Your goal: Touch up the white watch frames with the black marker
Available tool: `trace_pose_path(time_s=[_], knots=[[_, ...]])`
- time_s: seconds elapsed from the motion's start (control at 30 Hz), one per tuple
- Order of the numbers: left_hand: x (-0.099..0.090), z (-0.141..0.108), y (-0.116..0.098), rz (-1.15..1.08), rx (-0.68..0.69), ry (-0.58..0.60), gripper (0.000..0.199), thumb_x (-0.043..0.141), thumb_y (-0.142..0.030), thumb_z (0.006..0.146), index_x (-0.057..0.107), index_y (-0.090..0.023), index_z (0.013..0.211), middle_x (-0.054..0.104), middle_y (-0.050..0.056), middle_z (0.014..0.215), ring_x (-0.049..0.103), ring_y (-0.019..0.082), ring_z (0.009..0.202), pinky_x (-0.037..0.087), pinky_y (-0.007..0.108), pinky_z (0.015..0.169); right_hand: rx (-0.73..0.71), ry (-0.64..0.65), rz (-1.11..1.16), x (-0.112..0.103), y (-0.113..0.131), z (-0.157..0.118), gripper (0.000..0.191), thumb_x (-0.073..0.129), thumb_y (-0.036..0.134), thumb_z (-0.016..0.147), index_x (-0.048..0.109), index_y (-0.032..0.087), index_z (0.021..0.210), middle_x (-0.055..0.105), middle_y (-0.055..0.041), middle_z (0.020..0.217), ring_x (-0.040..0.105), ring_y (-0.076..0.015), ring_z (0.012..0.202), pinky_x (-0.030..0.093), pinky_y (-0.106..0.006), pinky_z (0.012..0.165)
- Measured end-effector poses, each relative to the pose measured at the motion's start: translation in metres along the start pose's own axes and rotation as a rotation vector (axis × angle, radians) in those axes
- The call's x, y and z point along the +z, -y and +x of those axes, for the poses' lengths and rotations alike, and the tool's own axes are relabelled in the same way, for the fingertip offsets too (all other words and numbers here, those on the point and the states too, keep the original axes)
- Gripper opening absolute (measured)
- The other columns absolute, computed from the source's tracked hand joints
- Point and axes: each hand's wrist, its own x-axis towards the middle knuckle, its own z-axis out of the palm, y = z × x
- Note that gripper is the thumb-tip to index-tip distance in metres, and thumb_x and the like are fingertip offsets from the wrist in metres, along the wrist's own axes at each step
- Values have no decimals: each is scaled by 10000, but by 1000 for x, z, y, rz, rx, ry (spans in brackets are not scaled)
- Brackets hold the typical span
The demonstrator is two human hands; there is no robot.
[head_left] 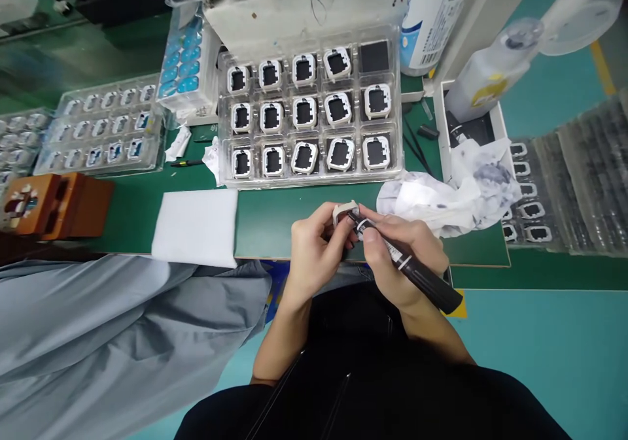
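Note:
My left hand [316, 250] is closed on a small pale watch case frame [345, 211], held up over the table's front edge. In my right hand [405, 257] lies a black marker pen [424, 283], slanting down to the right. The marker's tip end touches or nearly touches the frame; my fingers partly hide the spot. Just beyond my hands, a clear plastic tray [314, 180] holds rows of similar frames on dark pads. Its far right compartment [374, 57] has only a dark pad.
Crumpled stained wipes [432, 198] lie right of my hands, beside a white box with a bottle [490, 77]. A folded white cloth [196, 227] is on the left. Further trays [105, 126] and an orange-brown block [81, 204] stand left. Grey cloth [122, 335] fills the lower left.

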Motion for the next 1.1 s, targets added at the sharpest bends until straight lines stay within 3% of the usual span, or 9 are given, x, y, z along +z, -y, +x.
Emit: trace_pose_path(time_s=[0.4, 0.57, 0.9, 1.1], knots=[[1, -2, 2, 90, 42, -20, 127, 696, -267, 1131, 807, -211, 1107, 777, -18, 793, 666, 107, 651, 528, 198, 641, -30, 1, -38, -1, 5, 4, 191, 827, 109, 954, 749, 263, 1035, 936, -52, 1046, 933, -289, 1049, 792, -359, 860], [2, -3, 2, 130, 69, -23, 135, 678, -259, 1139, 801, -206, 1125, 776, -20, 796, 667, 102, 649, 516, 192, 642, -13, 3, -39, 0, 4, 3, 177, 829, 128, 954, 753, 262, 1041, 938, -67, 1109, 935, -284, 1030, 796, -380, 880], [7, -2, 0, 214, 152, -61, 155, 665, -226, 1123, 711, -213, 975, 730, -29, 741, 587, 95, 584, 466, 209, 603, -35, -10, -116, 1, 2, 0, 149, 797, 163, 1001, 749, 288, 1065, 936, -56, 1097, 935, -279, 982, 805, -416, 845], [5, -2, -2, 203, 128, -50, 165, 670, -229, 1118, 714, -211, 960, 724, -29, 733, 582, 94, 581, 469, 213, 599, -27, -13, -81, 1, 1, 1, 136, 810, 175, 997, 752, 290, 1041, 933, -43, 1052, 934, -272, 958, 796, -394, 833]])
